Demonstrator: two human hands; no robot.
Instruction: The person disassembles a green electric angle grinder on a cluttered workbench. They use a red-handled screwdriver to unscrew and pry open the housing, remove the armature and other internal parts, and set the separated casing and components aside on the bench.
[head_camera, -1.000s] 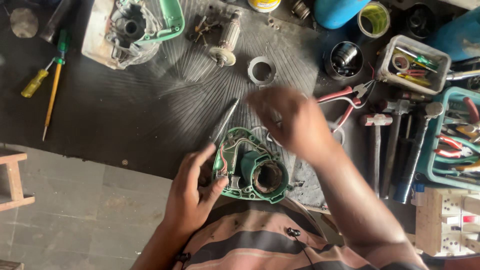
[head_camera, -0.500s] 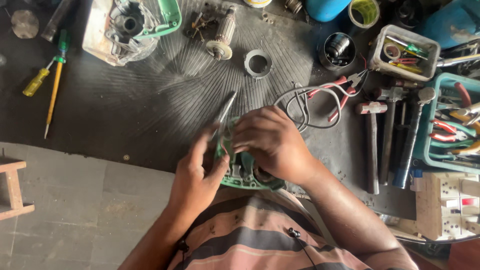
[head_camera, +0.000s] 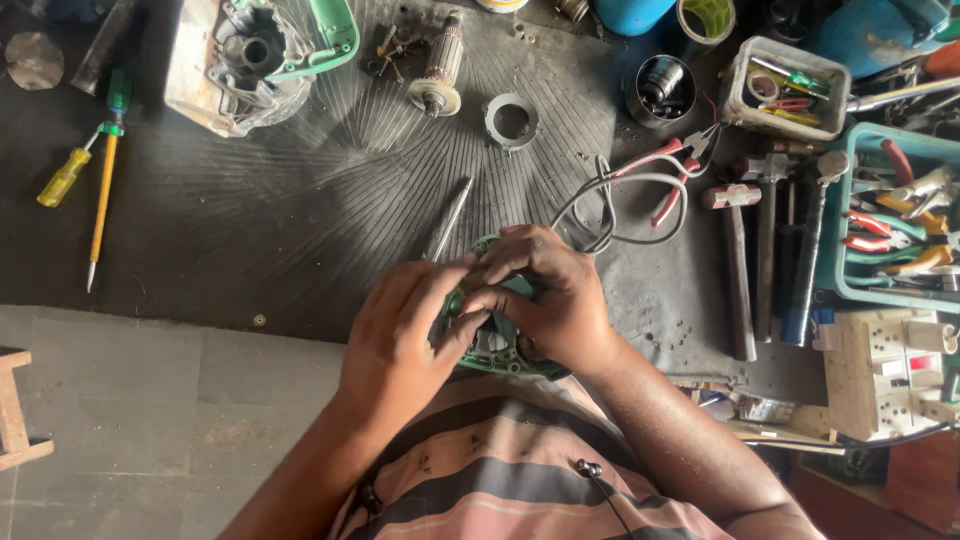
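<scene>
Green tool housing (head_camera: 490, 345) mostly hidden under our left hand (head_camera: 405, 335) and right hand (head_camera: 550, 300), both clasped around it, fingertip work unseeable, screwdriver (head_camera: 447, 220) partly covered.

Green motor housing (head_camera: 490, 345) (mostly hidden), at mat's near edge.

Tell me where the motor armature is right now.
In the head view the motor armature lies at top centre of the dark mat, between the green-and-white tool housing on its left and a metal ring on its right, far from both hands.
</scene>
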